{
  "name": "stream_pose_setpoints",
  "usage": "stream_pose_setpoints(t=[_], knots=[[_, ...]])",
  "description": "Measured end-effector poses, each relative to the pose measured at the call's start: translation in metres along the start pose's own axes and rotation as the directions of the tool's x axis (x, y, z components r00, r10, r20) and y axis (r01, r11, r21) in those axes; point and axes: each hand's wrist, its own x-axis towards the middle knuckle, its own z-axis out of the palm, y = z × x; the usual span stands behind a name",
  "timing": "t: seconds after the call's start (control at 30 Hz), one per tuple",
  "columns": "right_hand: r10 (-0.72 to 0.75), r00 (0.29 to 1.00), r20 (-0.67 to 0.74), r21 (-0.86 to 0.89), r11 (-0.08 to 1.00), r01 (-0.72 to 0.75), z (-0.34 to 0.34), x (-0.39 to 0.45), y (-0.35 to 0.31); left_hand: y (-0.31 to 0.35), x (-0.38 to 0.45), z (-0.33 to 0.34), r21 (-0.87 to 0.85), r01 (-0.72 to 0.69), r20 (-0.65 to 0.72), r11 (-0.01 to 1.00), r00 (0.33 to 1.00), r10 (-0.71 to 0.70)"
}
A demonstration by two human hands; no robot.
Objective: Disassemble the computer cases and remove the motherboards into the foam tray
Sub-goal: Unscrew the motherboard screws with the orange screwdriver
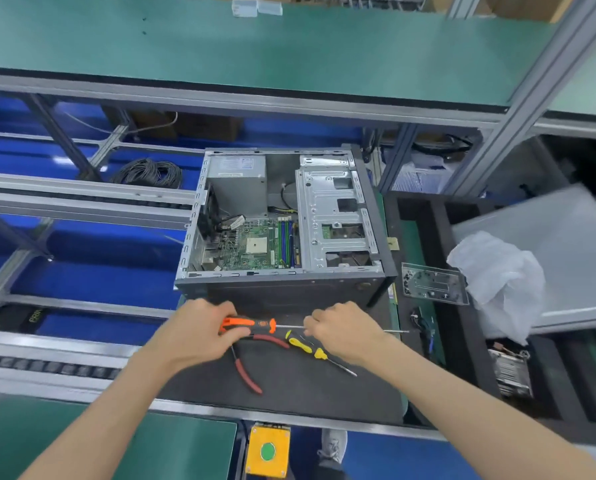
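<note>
An open computer case (282,285) lies on its side on a dark mat (300,389). Inside it sits the green motherboard (255,247), with a power supply (237,188) behind and a silver drive cage (334,216) to the right. In front of the case, my left hand (199,334) grips the handle of an orange and black screwdriver (251,323). My right hand (341,330) pinches that screwdriver's metal shaft. The black foam tray (463,341) stands to the right of the case.
Red-handled pliers (248,372) and a yellow screwdriver (310,349) lie on the mat under my hands. In the foam tray are a clear plate (435,284), a white bag (497,282) and a heatsink (511,372). A yellow button box (268,452) hangs below the table edge.
</note>
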Motion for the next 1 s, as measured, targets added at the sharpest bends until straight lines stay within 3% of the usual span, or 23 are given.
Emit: stream_pose_setpoints(t=[0.17,0.4,0.5,0.6,0.7,0.77,0.83,0.9,1.0], knots=[[0.130,0.986,0.101,0.004,0.991,-0.131,0.036,0.015,-0.008,0.013,0.018,0.055,0.298,0.045,0.105,0.953,0.991,-0.080],[0.188,0.981,0.042,0.073,0.979,-0.191,0.051,0.023,-0.011,0.021,0.030,0.087,0.424,0.112,0.146,0.899,0.971,-0.190],[0.180,0.984,-0.006,0.155,0.972,-0.177,0.054,0.016,-0.008,0.033,0.029,0.078,0.299,0.119,-0.023,0.947,0.993,-0.117],[0.234,0.963,-0.131,0.220,0.954,-0.202,0.053,-0.005,-0.001,0.068,0.031,0.075,0.117,-0.063,-0.246,0.991,0.965,0.090],[0.381,0.885,-0.267,0.279,0.910,-0.307,0.053,-0.043,0.021,0.134,0.045,0.080,-0.069,-0.274,-0.302,0.959,0.922,0.242],[0.504,0.812,-0.295,0.353,0.847,-0.397,0.057,-0.068,0.043,0.184,0.060,0.087,-0.180,-0.324,-0.309,0.929,0.915,0.260],[0.654,0.708,-0.267,0.476,0.728,-0.493,0.061,-0.090,0.069,0.233,0.081,0.089,-0.326,-0.277,-0.277,0.904,0.942,0.189],[0.793,0.585,-0.168,0.577,0.560,-0.594,0.064,-0.108,0.093,0.276,0.109,0.086,-0.498,-0.130,-0.183,0.857,0.982,0.043],[0.896,0.437,-0.083,0.661,0.378,-0.649,0.070,-0.130,0.121,0.322,0.156,0.079,-0.706,0.021,-0.106,0.708,0.985,-0.135]])
